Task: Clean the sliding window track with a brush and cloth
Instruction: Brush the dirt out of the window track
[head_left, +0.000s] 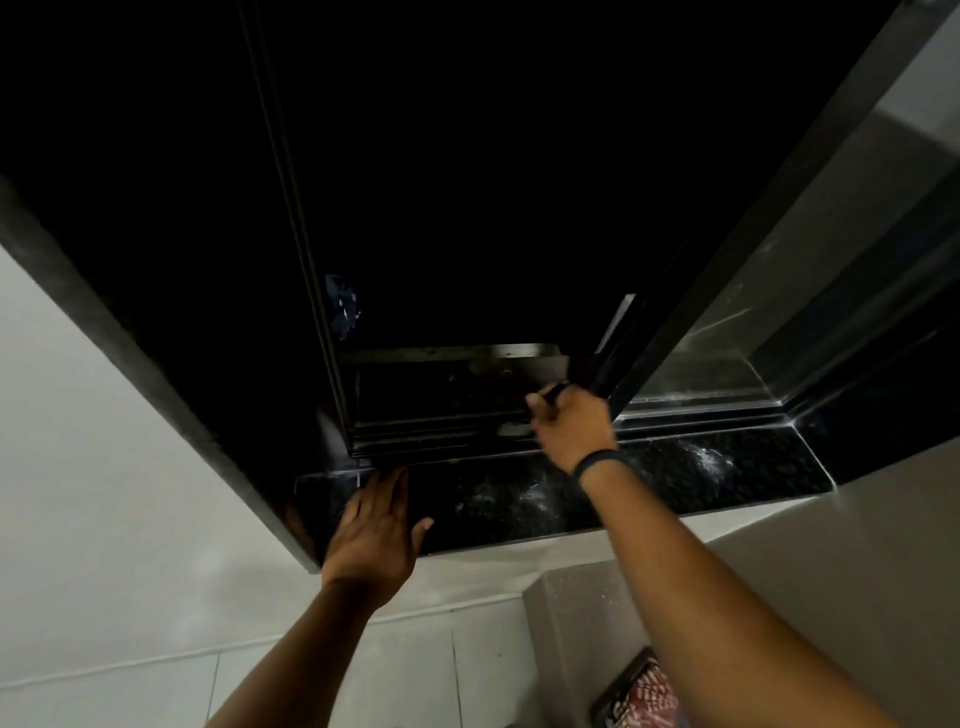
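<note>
The sliding window track (415, 434) runs along the bottom of a dark window opening, above a black speckled stone sill (519, 499). My right hand (569, 421) is closed around a thin dark handle, probably the brush (556, 391), at the right end of the track; its bristles are hidden. A dark band circles that wrist. My left hand (376, 525) lies flat with fingers spread on the left part of the sill, holding nothing. No cloth can be made out for certain.
A dark window frame post (311, 234) rises left of the opening, and a sliding panel edge (613, 322) stands at the right. White dusty marks (711, 460) lie on the sill. A red patterned object (644, 696) sits below on a grey ledge.
</note>
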